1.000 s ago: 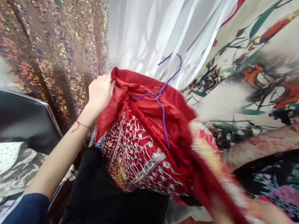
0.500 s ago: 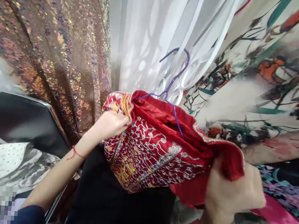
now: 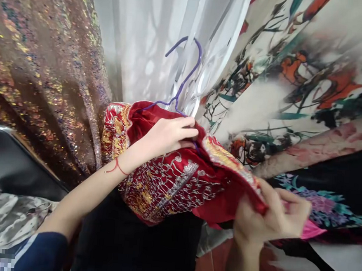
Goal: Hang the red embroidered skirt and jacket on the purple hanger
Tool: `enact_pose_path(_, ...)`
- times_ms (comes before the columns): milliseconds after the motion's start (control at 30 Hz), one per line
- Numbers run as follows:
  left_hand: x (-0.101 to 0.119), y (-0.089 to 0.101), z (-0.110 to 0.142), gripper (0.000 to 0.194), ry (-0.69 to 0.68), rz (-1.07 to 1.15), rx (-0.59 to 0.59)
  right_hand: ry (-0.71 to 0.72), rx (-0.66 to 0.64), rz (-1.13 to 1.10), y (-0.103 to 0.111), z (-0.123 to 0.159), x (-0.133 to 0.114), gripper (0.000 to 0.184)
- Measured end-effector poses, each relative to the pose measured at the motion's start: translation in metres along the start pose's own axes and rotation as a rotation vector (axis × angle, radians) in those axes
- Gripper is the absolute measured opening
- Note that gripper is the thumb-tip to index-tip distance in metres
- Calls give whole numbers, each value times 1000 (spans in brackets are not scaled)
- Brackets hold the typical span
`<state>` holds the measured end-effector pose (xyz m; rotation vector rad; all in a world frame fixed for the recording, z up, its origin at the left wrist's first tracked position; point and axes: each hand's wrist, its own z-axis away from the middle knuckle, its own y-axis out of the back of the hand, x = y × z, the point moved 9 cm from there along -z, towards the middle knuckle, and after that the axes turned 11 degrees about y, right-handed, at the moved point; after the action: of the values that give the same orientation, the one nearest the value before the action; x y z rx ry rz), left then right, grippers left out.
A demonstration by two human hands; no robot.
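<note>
A red garment [image 3: 168, 184] with silver and gold embroidery hangs slanted in front of me on a purple wire hanger [image 3: 186, 80], its red lining showing at the opening. My left hand [image 3: 173, 135], with a red string at the wrist, lies over the neck opening. Its fingers are curled round the hanger's wire just below the hook, and the thumb is hidden. On the right, my right hand [image 3: 274, 216] is closed on the gold-trimmed edge of the garment and holds it out. This hand is partly blurred.
Sequined cloth [image 3: 50, 60] hangs at the left, white sheer fabric [image 3: 138, 37] behind the hanger. Floral-printed fabric [image 3: 255, 91] and a black embroidered cloth [image 3: 335, 191] are at the right. A black chair back [image 3: 18, 161] stands left, near spotted cloth [image 3: 8, 214]. Reddish floor tiles [image 3: 204, 263] show below.
My left hand has let go of the garment's left edge and moved right to the hanger. My right hand keeps its edge, now turned so the gold trim shows. The view has shifted right.
</note>
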<state>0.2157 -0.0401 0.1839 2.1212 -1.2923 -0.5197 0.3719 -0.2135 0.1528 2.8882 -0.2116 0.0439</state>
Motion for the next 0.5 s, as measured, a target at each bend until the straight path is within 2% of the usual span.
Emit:
enact_pose_path(100,-6,-6,-10,16,85,37,32,-93,-10,34,23,-11,-1,16)
enact_pose_path(133,-7,-6,-12,16,110,20,58,-123,-56,12,24,-9,-6,17)
enact_pose_path(200,-8,-7,-17,21,152,-17,104,-158,-187,-71,13,8,-25,22)
enact_pose_path(233,-9,-8,-18,25,164,-30,114,-160,-273,-130,-1,23,-37,26)
enact_pose_path(300,-12,-12,-17,30,165,-38,97,-163,-495,-303,-43,62,-63,32)
enact_pose_path(400,-15,-21,-1,26,115,26,20,-275,-690,-484,-101,119,-78,44)
enact_pose_path(467,-14,-22,24,24,98,125,39,-216,-772,-595,-121,135,-84,59)
enact_pose_path(500,-13,-21,40,28,123,180,86,-147,-803,-648,-124,135,-86,64)
